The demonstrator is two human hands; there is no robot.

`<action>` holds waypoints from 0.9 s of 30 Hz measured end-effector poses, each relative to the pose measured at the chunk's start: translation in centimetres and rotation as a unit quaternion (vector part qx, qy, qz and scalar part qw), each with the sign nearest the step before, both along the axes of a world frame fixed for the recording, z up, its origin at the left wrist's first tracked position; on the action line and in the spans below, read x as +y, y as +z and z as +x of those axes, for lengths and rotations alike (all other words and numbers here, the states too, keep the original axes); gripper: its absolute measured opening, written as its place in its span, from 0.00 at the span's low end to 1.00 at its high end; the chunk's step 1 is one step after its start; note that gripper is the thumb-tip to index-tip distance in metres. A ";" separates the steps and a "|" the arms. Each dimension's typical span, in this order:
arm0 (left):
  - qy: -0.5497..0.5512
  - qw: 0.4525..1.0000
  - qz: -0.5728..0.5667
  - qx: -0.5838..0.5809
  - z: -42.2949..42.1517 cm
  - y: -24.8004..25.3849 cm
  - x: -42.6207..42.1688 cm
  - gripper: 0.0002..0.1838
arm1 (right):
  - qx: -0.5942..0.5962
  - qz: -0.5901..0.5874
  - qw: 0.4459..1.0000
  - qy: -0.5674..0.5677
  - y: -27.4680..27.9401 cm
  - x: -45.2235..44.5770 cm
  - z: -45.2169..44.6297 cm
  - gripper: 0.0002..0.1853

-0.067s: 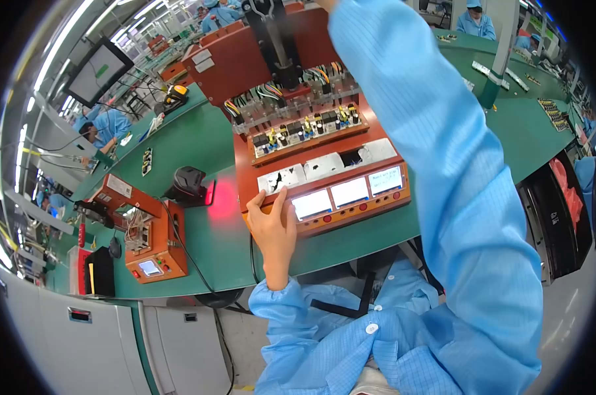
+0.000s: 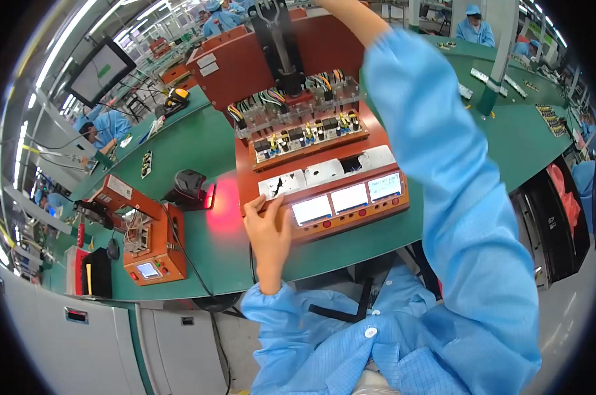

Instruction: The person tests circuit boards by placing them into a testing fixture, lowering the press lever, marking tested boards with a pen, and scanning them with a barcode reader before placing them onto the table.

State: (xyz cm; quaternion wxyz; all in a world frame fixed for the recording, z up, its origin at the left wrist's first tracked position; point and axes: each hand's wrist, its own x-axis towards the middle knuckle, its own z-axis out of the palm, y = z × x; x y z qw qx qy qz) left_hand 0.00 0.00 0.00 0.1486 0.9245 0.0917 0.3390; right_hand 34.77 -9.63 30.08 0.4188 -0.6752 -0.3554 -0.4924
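Left hand, frame centre: fingers parted, touching circuit-board test fixture; right hand beyond top edge, grip indeterminable.

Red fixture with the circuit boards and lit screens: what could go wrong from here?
The wired acrylic plate looks raised above the circuit boards; lowered misaligned, it might damage them. The left hand is beside the leftmost lit screen and might bump the nearby red button.
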 end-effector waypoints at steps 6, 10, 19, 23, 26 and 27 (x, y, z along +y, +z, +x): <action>-0.049 0.951 -0.294 -0.083 2.9 2.7 4.3 0.23 | 0.151 0.152 0.962 0.172 -15.9 -12.5 -6.8 0.10; -0.083 0.952 -0.286 -0.067 8.4 0.6 6.8 0.25 | 0.314 -0.052 0.933 0.166 -27.9 -12.8 -5.3 0.09; -0.080 0.922 -0.350 -0.143 11.2 -0.7 6.8 0.25 | 0.363 -0.053 0.881 0.298 -28.2 -12.6 -7.0 0.16; -0.031 0.951 -0.286 -0.114 3.9 0.8 1.2 0.34 | 0.347 -0.054 0.902 0.251 -27.6 -16.3 -12.4 0.17; -0.058 0.946 -0.276 -0.157 -3.5 0.8 -5.2 0.35 | 0.350 -0.109 0.913 0.177 -29.1 -20.9 -20.3 0.14; -0.013 0.973 -0.213 -0.091 -6.4 -0.2 -6.6 0.34 | 0.366 -0.112 0.906 0.179 -30.0 -22.3 -23.2 0.14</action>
